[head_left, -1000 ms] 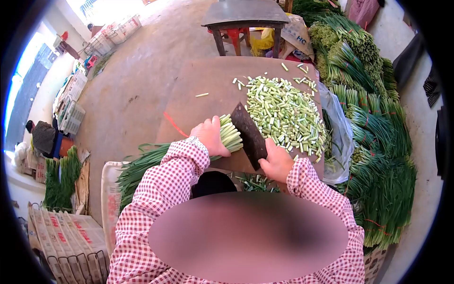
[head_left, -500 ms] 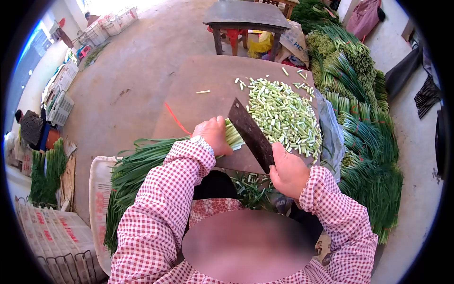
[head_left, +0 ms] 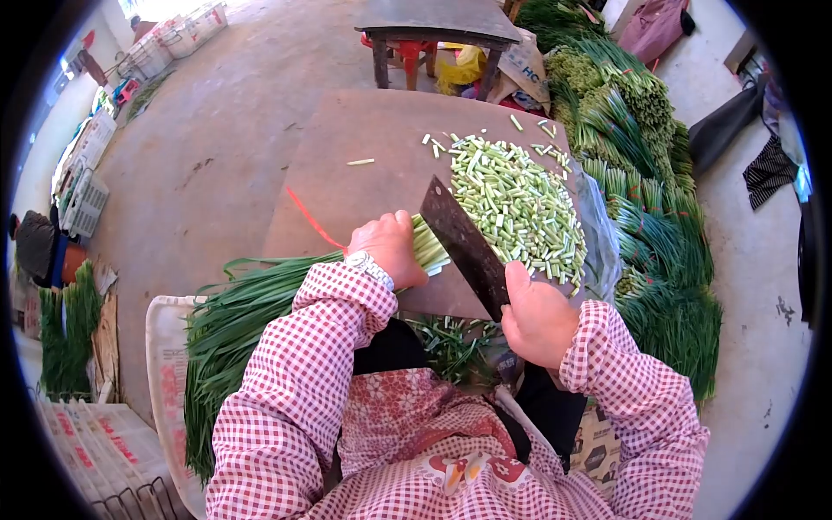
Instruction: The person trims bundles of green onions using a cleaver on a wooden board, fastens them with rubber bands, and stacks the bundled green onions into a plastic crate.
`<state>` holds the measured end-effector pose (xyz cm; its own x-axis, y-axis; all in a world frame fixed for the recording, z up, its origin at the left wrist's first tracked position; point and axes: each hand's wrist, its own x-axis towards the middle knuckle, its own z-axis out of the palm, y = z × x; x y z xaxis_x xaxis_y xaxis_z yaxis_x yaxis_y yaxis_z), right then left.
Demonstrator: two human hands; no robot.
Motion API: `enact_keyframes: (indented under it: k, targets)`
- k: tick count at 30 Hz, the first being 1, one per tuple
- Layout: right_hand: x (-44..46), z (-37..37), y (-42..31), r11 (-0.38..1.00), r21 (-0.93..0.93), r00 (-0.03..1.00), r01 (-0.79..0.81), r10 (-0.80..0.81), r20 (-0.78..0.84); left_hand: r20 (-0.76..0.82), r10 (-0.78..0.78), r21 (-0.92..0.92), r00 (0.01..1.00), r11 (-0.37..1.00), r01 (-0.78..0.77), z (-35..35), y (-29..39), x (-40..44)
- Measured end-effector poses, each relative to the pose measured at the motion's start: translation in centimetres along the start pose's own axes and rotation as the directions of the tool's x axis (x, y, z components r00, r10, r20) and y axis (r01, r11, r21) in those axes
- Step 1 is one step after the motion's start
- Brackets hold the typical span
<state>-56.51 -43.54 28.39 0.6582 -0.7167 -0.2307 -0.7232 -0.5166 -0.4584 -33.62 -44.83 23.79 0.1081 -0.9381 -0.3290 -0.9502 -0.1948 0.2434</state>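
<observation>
My left hand (head_left: pixel 387 249) is wrapped round a bundle of long green leafy stalks (head_left: pixel 251 316), their pale cut ends poking out to its right. The leaves trail left over the table edge. My right hand (head_left: pixel 539 316) grips a cleaver (head_left: pixel 464 243) with a dark, stained blade, held slanting beside the cut ends. Whether the blade touches the stalks I cannot tell. Beyond the cleaver lies a heap of short chopped stalk pieces (head_left: pixel 520 204) on the brown tabletop (head_left: pixel 347 126). A red tie (head_left: pixel 312 217) sticks out near my left hand.
Tied bundles of green stalks (head_left: pixel 659 234) are stacked along the right side. A clear plastic bag (head_left: pixel 602 234) hangs at the table's right edge. Behind stands a dark small table (head_left: pixel 438 19). A white crate (head_left: pixel 165 355) sits at the left, under the leaves.
The view has shifted slightly, so the table and surroundings appear further left and higher. Both hands keep their holds, and the cleaver stays close to the cut ends.
</observation>
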Motion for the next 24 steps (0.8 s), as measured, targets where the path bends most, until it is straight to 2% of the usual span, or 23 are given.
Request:
enact_keyframes:
  k: [4, 10, 12, 14, 16, 20, 21, 22, 24]
  targets:
    - [1.0, -1.0, -0.8, 0.998, -0.042, 0.998, -0.049, 0.051, 0.034, -0.004, 0.030, -0.004, 1.000, 1.000, -0.030, 0.2, -0.2, 0.4]
    - [3.4, -1.4, -0.7, 0.995, -0.100, 0.996, -0.004, 0.014, 0.092, 0.033, 0.051, -0.018, 0.998, 0.999, -0.051, 0.0, -0.5, 1.0]
    - [4.5, -1.5, -0.9, 0.997, -0.081, 0.993, -0.015, 0.024, 0.116, 0.051, 0.055, -0.032, 0.997, 0.998, -0.053, -0.2, -0.6, 1.3]
    - [6.1, -0.2, -0.2, 1.000, -0.015, 0.998, -0.012, 0.013, 0.058, 0.064, 0.052, -0.044, 0.997, 0.998, -0.050, 0.0, -0.6, 1.4]
    - [9.2, 1.3, -0.9, 0.995, -0.086, 0.991, -0.042, 0.052, 0.122, -0.004, 0.098, 0.006, 0.995, 0.995, -0.098, 0.5, -0.5, 1.2]
    - [9.5, 1.7, 0.5, 0.999, 0.013, 0.997, -0.031, 0.030, 0.075, -0.010, 0.093, -0.027, 0.996, 0.995, -0.093, 0.5, -0.7, 1.2]
    - [9.3, 0.7, -0.2, 0.987, 0.110, 0.987, -0.114, 0.100, 0.125, -0.009, 0.093, -0.029, 0.996, 0.995, -0.094, 0.2, -0.9, 1.2]
    - [9.2, 0.3, 0.0, 0.977, 0.130, 0.974, -0.169, 0.146, 0.170, -0.012, 0.104, -0.032, 0.995, 0.994, -0.104, 0.2, -0.9, 1.1]
    - [8.8, 1.2, 0.5, 0.998, 0.026, 0.996, -0.054, 0.052, 0.074, -0.010, 0.105, -0.044, 0.994, 0.993, -0.105, 0.7, -1.0, 0.9]
